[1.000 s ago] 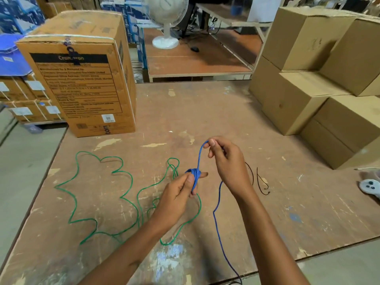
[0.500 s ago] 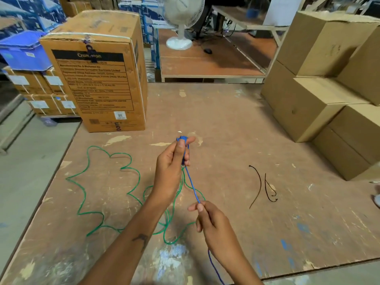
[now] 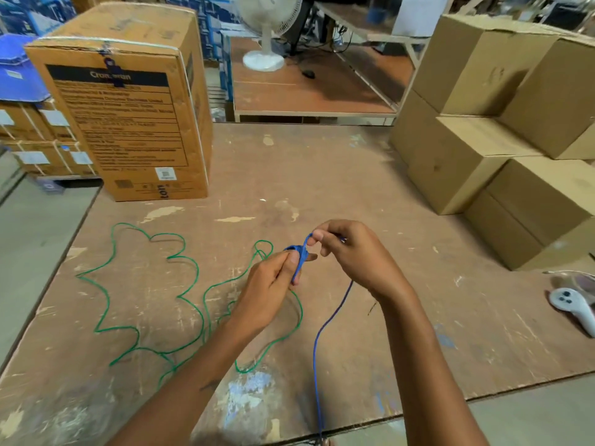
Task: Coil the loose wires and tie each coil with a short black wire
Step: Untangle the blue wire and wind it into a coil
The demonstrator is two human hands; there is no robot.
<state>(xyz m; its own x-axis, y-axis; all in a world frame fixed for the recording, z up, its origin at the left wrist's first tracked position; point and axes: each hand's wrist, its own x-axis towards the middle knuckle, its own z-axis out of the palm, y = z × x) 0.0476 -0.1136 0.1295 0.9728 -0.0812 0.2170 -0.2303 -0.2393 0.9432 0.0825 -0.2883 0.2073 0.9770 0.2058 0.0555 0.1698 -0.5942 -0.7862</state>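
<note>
My left hand pinches a small coil of blue wire above the middle of the wooden table. My right hand grips the same blue wire just right of the coil, fingers closed on it. The loose tail of the blue wire hangs down under my right wrist and runs off the table's near edge. A long green wire lies in loose loops on the table to the left of my hands. The short black wires are hidden behind my right arm.
A tall printed cardboard box stands at the back left of the table. Plain cardboard boxes are stacked along the right side. A white game controller lies at the right edge. A white fan stands on a bench behind.
My right hand has come up from low near the table edge to beside the coil, laying blue wire onto it. My left hand has dropped slightly with the coil.
</note>
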